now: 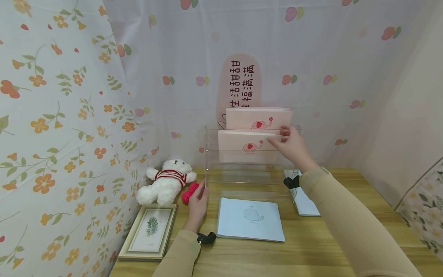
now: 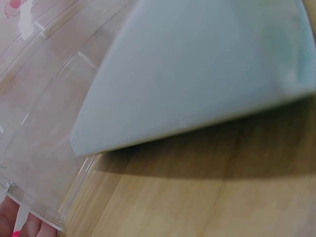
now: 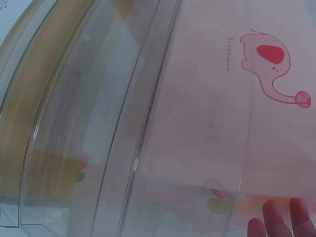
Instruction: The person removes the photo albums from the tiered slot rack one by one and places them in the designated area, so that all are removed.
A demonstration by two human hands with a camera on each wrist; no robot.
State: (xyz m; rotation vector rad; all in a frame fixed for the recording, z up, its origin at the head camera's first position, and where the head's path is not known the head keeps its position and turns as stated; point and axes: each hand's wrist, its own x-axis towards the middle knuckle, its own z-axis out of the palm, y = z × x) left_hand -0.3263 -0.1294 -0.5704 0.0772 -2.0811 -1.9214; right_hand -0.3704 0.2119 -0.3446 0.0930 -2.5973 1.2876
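Pink, with a small red-eared elephant printed on the front: front pink notebook (image 1: 247, 146), standing upright in the middle tier of a clear acrylic rack (image 1: 249, 173) at the back of the wooden table (image 1: 346, 246). Held at its upper right corner by the right hand (image 1: 294, 148), fingers (image 1: 277, 142) laid over the cover and pinching the edge; seen from the right wrist only as fingertips (image 3: 276, 222) against the pink cover behind the clear wall. Just behind and higher, in the rear tier, a second pink notebook (image 1: 257, 118) of the same print. Steadied at its left front edge by the left hand (image 1: 198, 206), fingers curled against the rack's side; thumb position hard to tell. Flat on the table just before the rack, between the two arms, a pale blue notebook (image 1: 250, 219) with a whale drawing. Partly under the right forearm, to the right of the rack, another light booklet (image 1: 306, 204). Left of the rack, a white teddy bear (image 1: 166, 182) in a red striped top, a red bow (image 1: 189, 192) touching the left hand's side, and a framed leaf print (image 1: 149, 231) lying near the table's edge. Behind everything, flowered cloth (image 1: 62, 115) and a pink sign (image 1: 240, 82) with dark characters.
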